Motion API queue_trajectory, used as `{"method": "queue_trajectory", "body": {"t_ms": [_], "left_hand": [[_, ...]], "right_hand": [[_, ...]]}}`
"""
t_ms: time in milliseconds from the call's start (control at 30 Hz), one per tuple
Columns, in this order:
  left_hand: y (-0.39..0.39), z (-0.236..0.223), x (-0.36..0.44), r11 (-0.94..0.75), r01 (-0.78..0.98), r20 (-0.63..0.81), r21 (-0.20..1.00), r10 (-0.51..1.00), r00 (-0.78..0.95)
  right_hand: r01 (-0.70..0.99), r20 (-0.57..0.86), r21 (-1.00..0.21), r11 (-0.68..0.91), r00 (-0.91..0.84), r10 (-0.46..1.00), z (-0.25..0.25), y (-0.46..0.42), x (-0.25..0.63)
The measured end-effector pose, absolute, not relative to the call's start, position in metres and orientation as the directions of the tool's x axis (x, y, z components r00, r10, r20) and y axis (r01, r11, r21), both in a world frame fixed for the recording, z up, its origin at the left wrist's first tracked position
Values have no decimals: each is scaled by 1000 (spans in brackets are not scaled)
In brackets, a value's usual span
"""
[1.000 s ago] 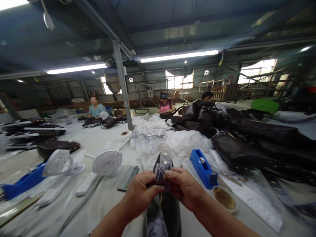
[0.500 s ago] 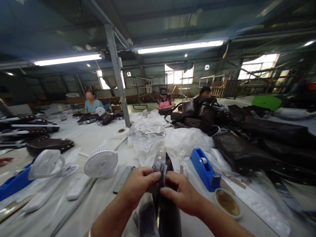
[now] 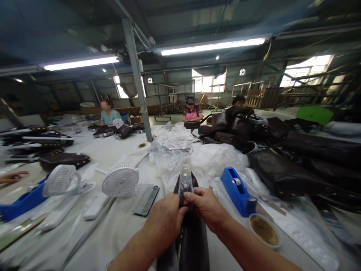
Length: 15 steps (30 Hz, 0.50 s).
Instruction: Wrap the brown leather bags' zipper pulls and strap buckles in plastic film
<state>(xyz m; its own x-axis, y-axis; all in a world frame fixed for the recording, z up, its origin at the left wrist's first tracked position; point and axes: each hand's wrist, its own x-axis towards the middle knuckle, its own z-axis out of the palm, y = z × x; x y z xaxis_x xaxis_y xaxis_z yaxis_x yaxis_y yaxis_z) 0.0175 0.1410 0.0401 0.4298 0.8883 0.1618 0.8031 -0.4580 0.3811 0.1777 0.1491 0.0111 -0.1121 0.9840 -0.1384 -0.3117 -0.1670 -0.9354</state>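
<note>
Both of my hands meet at the bottom middle of the head view over a dark leather bag that stands on edge on the white table. My left hand is closed on the bag's studded strap, which sticks up above my fingers with round metal studs along it. My right hand pinches the same strap from the right, thumb and fingers pressed together. A blue tape dispenser lies just right of my right hand.
A black phone and two small white fans lie left of my hands. A round dish sits at the right. Dark leather bags pile up at the right and back. Three people sit at the far side; another person's hand shows at the left edge.
The strap has been turned in my fingers, from studs facing me, to edge-on, to facing me again. The view shifted slightly, and a hand appeared at the left edge.
</note>
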Motion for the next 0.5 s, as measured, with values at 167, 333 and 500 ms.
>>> {"method": "queue_trajectory", "body": {"t_ms": [167, 333, 500], "left_hand": [[126, 35, -24, -285, 671, 215, 684, 958, 188], [68, 2, -45, 155, 491, -223, 857, 971, 83], [33, 0, -51, -10, 548, 113, 837, 982, -153]], "right_hand": [[-367, -174, -911, -188, -73, 982, 4, 138, 181], [-342, -204, -912, -227, -101, 974, -2, 128, 182], [-306, -247, -915, -261, -85, 965, -16, 121, 180]]}}
